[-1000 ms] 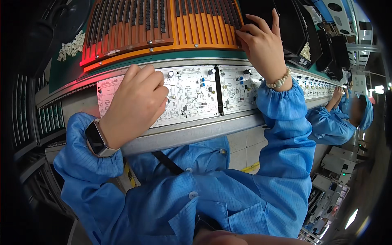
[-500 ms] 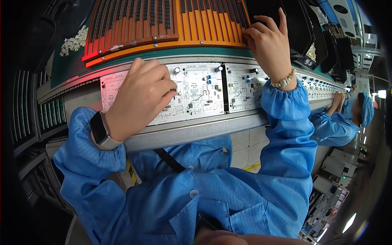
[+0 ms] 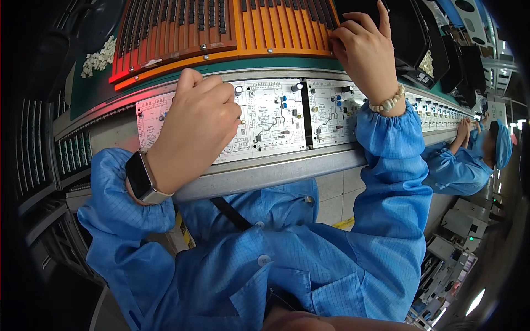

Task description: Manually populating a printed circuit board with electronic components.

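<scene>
My left hand point(image 3: 200, 118) is over a white circuit board point(image 3: 270, 118), fingers curled and their tips turned down toward it. Whatever they pinch is hidden beneath the knuckles. The board carries blue, black and silver-topped components. Up at the right, my right hand point(image 3: 365, 51) has thumb and forefinger drawn together at the lower right end of an orange slotted rack point(image 3: 281, 41), with another finger raised. Anything between those fingertips is too small or covered to make out. Rows of small black parts point(image 3: 215, 22) fill the grooves of the rack and of its brown neighbour point(image 3: 179, 44).
A second white board point(image 3: 331, 113) adjoins on the right, and more boards point(image 3: 436, 113) follow along the metal rail point(image 3: 276, 160). Pale small parts point(image 3: 99, 58) are heaped at the far left. Black bins point(image 3: 411, 38) stand beyond my right hand. A co-worker in blue point(image 3: 466, 165) is farther right.
My left hand has curled more and turned slightly over the board. My right hand stays at the rack's edge with its fingers shifted a little. The whole view has moved slightly.
</scene>
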{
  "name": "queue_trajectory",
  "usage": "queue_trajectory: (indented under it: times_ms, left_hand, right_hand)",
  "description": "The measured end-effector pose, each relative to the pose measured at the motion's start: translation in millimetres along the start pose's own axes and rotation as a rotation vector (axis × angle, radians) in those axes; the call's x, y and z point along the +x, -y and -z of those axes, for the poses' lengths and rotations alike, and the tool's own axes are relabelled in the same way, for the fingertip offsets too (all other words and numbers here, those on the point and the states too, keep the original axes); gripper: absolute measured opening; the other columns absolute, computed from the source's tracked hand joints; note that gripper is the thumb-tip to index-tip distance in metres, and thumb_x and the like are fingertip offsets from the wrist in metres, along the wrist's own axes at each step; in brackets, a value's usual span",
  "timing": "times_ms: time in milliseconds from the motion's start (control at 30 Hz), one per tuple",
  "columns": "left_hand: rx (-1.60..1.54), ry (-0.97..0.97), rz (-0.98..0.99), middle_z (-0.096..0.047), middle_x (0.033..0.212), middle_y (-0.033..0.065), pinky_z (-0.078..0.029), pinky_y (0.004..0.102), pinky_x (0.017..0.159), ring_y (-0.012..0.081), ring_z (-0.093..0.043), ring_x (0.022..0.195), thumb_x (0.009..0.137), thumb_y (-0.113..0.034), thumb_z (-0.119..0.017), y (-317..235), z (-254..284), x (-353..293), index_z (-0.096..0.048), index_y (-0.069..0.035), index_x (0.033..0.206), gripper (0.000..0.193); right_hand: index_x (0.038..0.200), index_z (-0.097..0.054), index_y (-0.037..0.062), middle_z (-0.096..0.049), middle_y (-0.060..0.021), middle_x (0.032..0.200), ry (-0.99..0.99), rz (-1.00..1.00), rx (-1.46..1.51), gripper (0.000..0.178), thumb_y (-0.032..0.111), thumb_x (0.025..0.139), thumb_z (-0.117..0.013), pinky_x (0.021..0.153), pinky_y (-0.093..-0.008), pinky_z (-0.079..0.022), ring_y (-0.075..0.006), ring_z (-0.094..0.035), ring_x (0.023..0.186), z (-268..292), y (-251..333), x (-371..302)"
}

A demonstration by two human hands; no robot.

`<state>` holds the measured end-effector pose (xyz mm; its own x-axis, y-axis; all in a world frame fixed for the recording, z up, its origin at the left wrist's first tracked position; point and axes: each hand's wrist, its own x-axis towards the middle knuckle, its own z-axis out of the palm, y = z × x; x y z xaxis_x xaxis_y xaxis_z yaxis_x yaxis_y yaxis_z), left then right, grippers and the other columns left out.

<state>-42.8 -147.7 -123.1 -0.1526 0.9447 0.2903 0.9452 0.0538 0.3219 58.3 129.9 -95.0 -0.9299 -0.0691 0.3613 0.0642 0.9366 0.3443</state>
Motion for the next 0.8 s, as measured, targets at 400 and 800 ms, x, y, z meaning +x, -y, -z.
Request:
queue_trajectory:
  times_ms: [400, 800]
  left_hand:
    - [0.141, 0.161, -0.146, -0.058, 0.091, 0.0102, -0.041, 0.0393, 0.085, 0.0248, -0.054, 0.089, 0.082, -0.005, -0.066, -11.4, -1.0, -18.5, -0.068, 0.005, 0.101, 0.021]
    - [0.208, -0.265, 0.108, -0.060, 0.101, 0.0089, -0.046, 0.0353, 0.086, 0.0265, -0.055, 0.096, 0.093, -0.005, -0.063, 83.8, 21.5, 16.2, -0.069, -0.002, 0.116, 0.024]
  right_hand:
    - [0.081, -0.072, 0.0088, -0.069, -0.0028, 0.085, -0.152, 0.091, 0.040, 0.003, 0.010, 0.079, -0.071, 0.117, -0.0507, -0.033, -0.0214, -0.064, 0.099, -8.4, -2.6, -11.6]
    - [0.087, -0.066, 0.0048, -0.064, -0.0054, 0.085, 0.189, 0.361, 0.443, 0.017, 0.010, 0.073, -0.075, 0.080, -0.0347, -0.047, -0.0226, -0.062, 0.085, 17.3, 82.6, -14.0]
